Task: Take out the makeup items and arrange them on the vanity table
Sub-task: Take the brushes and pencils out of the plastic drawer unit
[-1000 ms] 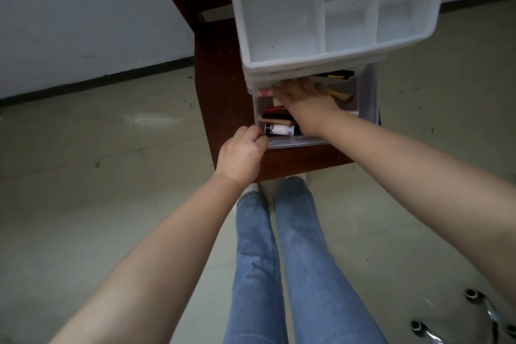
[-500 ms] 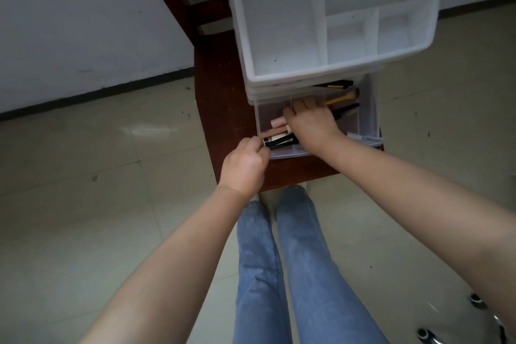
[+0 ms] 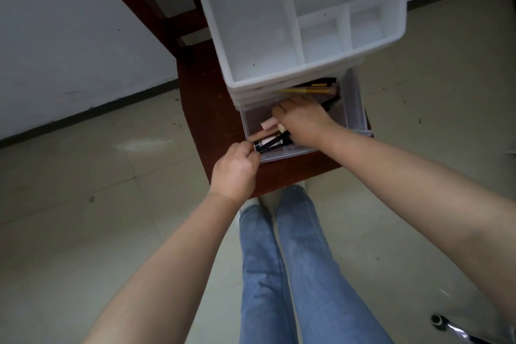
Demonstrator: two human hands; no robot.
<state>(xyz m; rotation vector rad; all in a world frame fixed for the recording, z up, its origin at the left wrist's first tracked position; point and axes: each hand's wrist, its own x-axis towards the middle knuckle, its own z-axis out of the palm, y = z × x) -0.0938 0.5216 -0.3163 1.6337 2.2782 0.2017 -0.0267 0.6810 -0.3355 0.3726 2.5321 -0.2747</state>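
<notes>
Both hands work: my left hand (image 3: 234,167) pinches the drawer (image 3: 354,117) front steady, while right hand (image 3: 303,120) fingers curl around makeup sticks (image 3: 272,142).

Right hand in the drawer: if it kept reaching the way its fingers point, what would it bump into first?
Probably the white organizer tray overhanging the clear drawer; the right hand points under its front edge. Depth is unclear, so it might slide beneath instead.

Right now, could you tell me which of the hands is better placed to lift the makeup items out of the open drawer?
Probably the right hand: it is already inside the clear drawer, resting on the makeup items. The left hand is curled at the drawer's front corner, outside it.
</notes>
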